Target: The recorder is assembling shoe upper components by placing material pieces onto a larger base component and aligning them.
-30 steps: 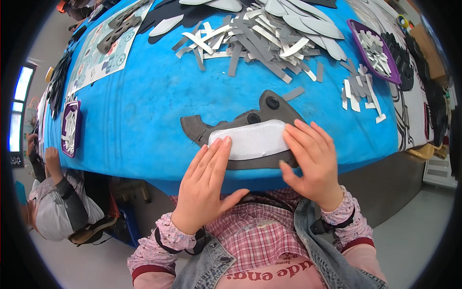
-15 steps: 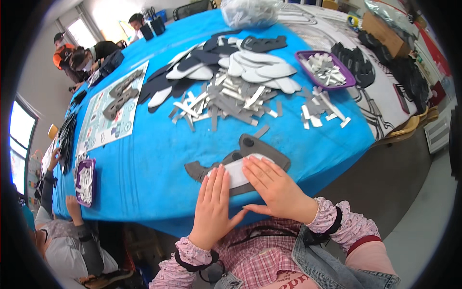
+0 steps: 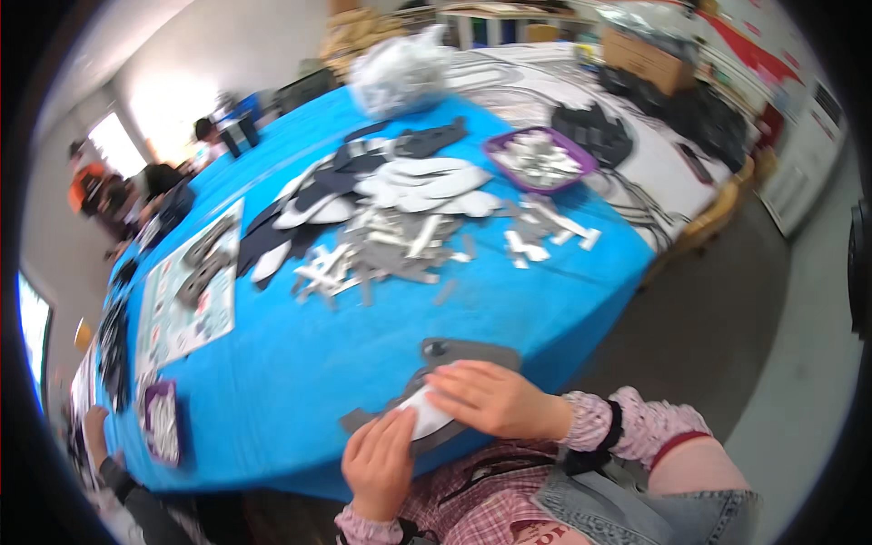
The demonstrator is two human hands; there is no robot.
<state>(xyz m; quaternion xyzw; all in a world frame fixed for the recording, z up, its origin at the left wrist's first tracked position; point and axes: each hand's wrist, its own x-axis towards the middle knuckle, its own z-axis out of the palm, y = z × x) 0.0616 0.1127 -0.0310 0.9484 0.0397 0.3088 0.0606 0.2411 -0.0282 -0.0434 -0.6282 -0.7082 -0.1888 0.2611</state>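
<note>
A flat grey shaped cut-out (image 3: 477, 352) with a dark round spot lies at the table's near edge, in front of me. A white pad (image 3: 431, 416) covers part of it, showing between my hands. At its left end my left hand (image 3: 380, 461) curls its fingers over the edge. My right hand (image 3: 495, 400) has its fingers together and bent over the pad and the grey piece. Both thumbs are hidden. Beyond them is a pile of grey and white strips (image 3: 391, 245), with white and dark curved pads (image 3: 422, 182) behind it.
Purple baskets of white strips stand at the far right (image 3: 581, 168) and left (image 3: 174, 454). A printed sheet (image 3: 163, 327) bears grey cut-outs (image 3: 202, 277). A stuffed plastic bag (image 3: 400, 77) sits at the back. A neighbour's arm (image 3: 136, 500) reaches in at lower left.
The view has swung, so the table sits lower in it. My hands have gone from lying flat on the white pad to bending round the grey piece.
</note>
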